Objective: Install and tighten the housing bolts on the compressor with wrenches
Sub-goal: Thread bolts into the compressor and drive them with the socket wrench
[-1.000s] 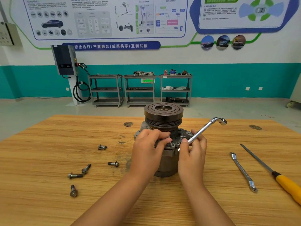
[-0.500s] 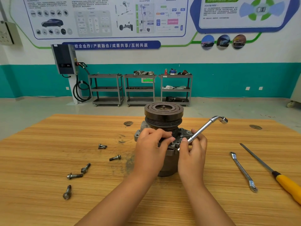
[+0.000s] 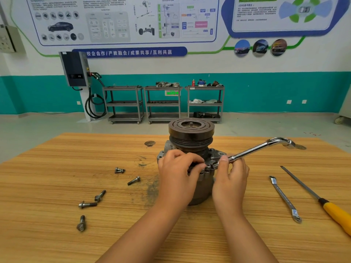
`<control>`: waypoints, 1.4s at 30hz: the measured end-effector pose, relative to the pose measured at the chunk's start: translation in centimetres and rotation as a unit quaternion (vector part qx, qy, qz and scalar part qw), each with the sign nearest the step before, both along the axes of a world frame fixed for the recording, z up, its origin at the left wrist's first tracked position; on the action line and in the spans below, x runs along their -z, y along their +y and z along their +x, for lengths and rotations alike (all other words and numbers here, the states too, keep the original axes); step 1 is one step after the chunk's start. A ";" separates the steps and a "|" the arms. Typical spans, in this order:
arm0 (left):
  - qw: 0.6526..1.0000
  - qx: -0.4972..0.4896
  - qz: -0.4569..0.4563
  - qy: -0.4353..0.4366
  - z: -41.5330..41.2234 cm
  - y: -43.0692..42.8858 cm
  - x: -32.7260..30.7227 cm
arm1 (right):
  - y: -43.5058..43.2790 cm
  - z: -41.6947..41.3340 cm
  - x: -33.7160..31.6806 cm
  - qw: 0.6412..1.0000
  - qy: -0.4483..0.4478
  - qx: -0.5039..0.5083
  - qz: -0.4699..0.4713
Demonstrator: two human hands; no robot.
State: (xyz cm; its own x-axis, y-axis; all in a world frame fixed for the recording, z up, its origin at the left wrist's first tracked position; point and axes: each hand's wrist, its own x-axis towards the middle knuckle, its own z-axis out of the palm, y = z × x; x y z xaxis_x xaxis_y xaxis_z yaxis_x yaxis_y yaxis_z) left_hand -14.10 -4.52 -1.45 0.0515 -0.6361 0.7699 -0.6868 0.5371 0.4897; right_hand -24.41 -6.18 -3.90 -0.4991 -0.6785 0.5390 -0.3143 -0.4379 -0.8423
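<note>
Compressor [image 3: 191, 137]: upright on table [image 3: 57, 186], pulley up
Left hand [image 3: 176, 173]: fingers curled on compressor housing, steadying
Right hand [image 3: 230, 179]: pinches L-wrench [image 3: 262, 147] near its lower end, at flange
Risk: tilted wrench could slip or cross-thread bolt; loose bolts [image 3: 87, 204] may roll

Automotive training workshop, large car-system posters [image 3: 123, 19], vehicle charging unit [image 3: 75, 69], three steel carts [image 3: 163, 103], wooden workbench [image 3: 57, 168]
</note>
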 end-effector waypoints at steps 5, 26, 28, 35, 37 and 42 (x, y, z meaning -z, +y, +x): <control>0.998 0.017 0.048 0.035 0.0 0.1 -0.3 | 0.9 0.1 -1.1 0.989 -0.030 -0.125 -0.077; 0.984 0.174 0.049 -0.001 0.9 -1.1 -9.0 | 0.0 0.0 -2.3 0.968 -0.050 -0.228 -0.092; 0.974 0.211 0.077 -0.007 0.5 -1.7 -10.0 | -0.1 0.1 -2.3 0.970 -0.019 -0.224 -0.096; 0.942 0.295 0.154 0.056 0.7 -3.1 -11.3 | -0.3 0.4 -2.3 0.973 -0.003 -0.211 -0.091; 0.935 0.309 0.160 0.073 1.0 -3.4 -11.2 | -0.2 0.5 -2.3 0.974 -0.007 -0.213 -0.083; 0.927 0.327 0.169 0.070 1.4 -3.6 -10.9 | -0.3 0.5 -2.2 0.975 -0.030 -0.212 -0.064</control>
State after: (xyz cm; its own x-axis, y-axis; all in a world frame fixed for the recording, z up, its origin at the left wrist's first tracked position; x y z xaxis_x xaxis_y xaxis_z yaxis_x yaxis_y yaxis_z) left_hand -12.74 -8.16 9.46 -0.3466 -0.7704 0.5351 -0.1846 0.6154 0.7663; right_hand -23.87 -6.52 -1.66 -0.2208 -0.7593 0.6121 -0.0343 -0.6212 -0.7829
